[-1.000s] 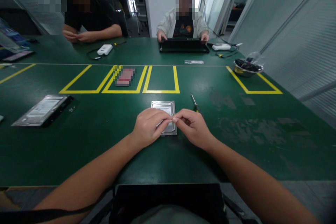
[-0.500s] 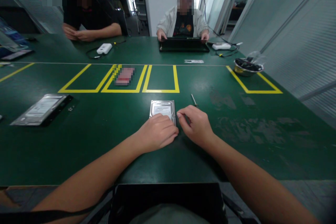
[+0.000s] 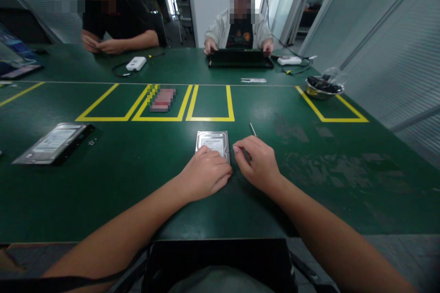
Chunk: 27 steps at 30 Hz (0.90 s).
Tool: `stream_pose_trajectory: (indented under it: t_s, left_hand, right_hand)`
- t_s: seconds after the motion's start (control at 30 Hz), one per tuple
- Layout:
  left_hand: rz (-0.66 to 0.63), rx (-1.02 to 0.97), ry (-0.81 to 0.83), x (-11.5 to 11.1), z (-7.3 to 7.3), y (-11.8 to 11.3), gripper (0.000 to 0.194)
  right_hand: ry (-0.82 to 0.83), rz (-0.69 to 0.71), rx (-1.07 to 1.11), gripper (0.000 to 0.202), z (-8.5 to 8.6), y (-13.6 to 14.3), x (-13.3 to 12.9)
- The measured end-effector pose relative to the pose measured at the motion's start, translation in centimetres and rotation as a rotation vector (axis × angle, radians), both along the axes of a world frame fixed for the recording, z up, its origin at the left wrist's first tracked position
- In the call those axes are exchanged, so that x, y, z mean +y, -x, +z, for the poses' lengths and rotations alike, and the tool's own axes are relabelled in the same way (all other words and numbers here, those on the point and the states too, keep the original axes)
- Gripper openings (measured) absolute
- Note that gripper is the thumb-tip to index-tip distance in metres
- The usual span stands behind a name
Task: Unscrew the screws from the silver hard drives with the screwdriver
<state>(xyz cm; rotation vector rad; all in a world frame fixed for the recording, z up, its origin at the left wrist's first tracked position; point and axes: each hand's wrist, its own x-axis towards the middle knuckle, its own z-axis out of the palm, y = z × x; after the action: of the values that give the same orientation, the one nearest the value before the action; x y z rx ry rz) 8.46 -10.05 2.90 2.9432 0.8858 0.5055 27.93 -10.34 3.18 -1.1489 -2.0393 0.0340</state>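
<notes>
A silver hard drive with a white label lies on the green table in front of me. My left hand rests over its near part, with fingers curled down at its right edge. Just right of the drive, my right hand is closed in a pinch, thumb and forefinger together. What the pinch holds, if anything, is too small or hidden to make out. A thin metal rod pokes out beyond the right knuckles. The hand covers its other end, and I cannot tell if they touch.
Left on the table lies a larger hard drive, with small metal pieces beside it. Yellow tape outlines cross the middle. A metal bowl of dark items stands right. Two people sit opposite, one holding a black panel.
My right hand has shifted slightly forward and covers more of the rod. The left hand still lies on the hard drive, nearly unmoved.
</notes>
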Motion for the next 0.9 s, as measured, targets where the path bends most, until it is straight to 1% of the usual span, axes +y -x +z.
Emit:
stream_pose_trajectory:
  t_s: [0.17, 0.37, 0.47, 0.57, 0.7, 0.77, 0.83, 0.9]
  left_hand:
    - [0.022, -0.009, 0.008, -0.2, 0.3, -0.2, 0.018]
    - [-0.003, -0.02, -0.03, -0.1, -0.1, -0.1, 0.016]
    - [-0.012, -0.023, -0.037, -0.1, -0.2, 0.1, 0.015]
    - [-0.007, -0.039, -0.021, -0.2, -0.3, 0.2, 0.014]
    - [0.015, -0.079, 0.025, -0.3, -0.3, 0.3, 0.014]
    - [0.024, -0.097, 0.051, -0.3, -0.2, 0.2, 0.014]
    - [0.027, -0.113, 0.061, -0.2, -0.1, 0.2, 0.015]
    - [0.029, -0.13, 0.065, -0.2, -0.1, 0.1, 0.015]
  right_hand:
    - [0.021, -0.002, -0.01, 0.021, 0.1, 0.0, -0.1]
    - [0.03, -0.026, -0.061, 0.023, -0.1, -0.1, 0.0]
    - [-0.024, -0.075, -0.226, 0.025, -0.1, -0.5, 0.2]
    - [-0.038, -0.183, -0.444, 0.024, 0.3, -0.9, 0.6]
    - [0.081, -0.362, -0.6, 0.016, 0.7, -1.6, 1.0]
    - [0.161, -0.428, -0.637, 0.016, 0.7, -2.1, 1.2]
    - [0.235, -0.465, -0.665, 0.019, 0.5, -2.5, 1.3]
    - [0.308, -0.472, -0.687, 0.02, 0.3, -2.7, 1.4]
